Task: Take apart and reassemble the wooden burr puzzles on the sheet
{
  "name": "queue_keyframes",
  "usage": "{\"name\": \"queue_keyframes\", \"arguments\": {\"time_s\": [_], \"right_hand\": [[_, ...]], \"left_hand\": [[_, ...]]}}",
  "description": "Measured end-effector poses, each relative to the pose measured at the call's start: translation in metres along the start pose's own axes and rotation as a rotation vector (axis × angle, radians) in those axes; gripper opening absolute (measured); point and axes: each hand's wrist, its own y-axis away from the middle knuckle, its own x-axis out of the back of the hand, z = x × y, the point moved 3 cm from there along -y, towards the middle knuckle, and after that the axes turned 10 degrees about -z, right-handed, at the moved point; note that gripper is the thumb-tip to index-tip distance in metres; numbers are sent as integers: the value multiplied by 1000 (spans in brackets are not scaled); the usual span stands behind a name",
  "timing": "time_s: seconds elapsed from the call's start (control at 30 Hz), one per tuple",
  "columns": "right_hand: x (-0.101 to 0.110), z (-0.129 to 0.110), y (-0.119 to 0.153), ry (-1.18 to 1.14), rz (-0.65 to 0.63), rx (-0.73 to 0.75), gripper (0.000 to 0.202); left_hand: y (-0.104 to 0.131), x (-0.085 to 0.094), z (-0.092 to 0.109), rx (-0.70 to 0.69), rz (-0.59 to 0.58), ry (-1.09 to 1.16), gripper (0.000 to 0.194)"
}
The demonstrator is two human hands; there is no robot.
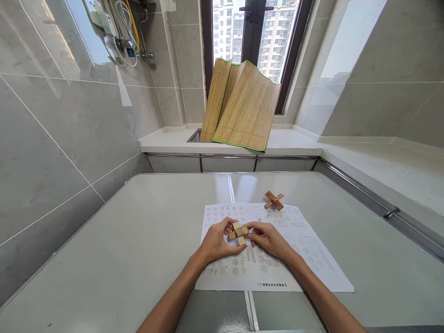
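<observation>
The fingertips of both hands meet on a small wooden block cluster (pixel 239 231). The left hand (pixel 218 241) curls around its left side, index finger at the far edge and thumb reaching along the near edge, so the grip looks closed on it. The right hand (pixel 269 237) has its index finger and thumb bent to either side of the right-hand block end, apparently in a pinch; how firmly each presses cannot be told. The cluster lies directly between the two hands, to the right of the left palm and to the left of the right fingers, and neither hand is clearly nearer.

It shows no single long axis: block ends stand out as a cross, one bar running left to right, the other near to far with its far end leaning left. The right end points straight into the right fingers, while the near end faces the left thumb.

Beneath is a printed sheet (pixel 312 259) of small diagrams, resting on the pale table (pixel 156 240). To the far right of the hands, well apart from them, a darker crossed wooden piece (pixel 274 200) sits at the sheet's far edge, untouched. Farther out, a bamboo mat (pixel 247 108) leans before the window.
</observation>
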Motion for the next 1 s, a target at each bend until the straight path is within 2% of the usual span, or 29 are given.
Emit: {"name": "queue_keyframes", "arguments": {"time_s": [0.33,0.7,0.87,1.0], "right_hand": [[-5,3,-2,-163,20,-23,31],[-3,12,-3,-233,59,-33,34],[-3,16,-3,-306,64,-32,31],[-3,16,-2,-355,57,-41,30]], "left_hand": [[1,0,-3,-14,23,27,58],[-2,2,-7,35,18,52,59],[0,6,-3,-10,37,6,69],[1,8,1,-33,10,24,66]]}}
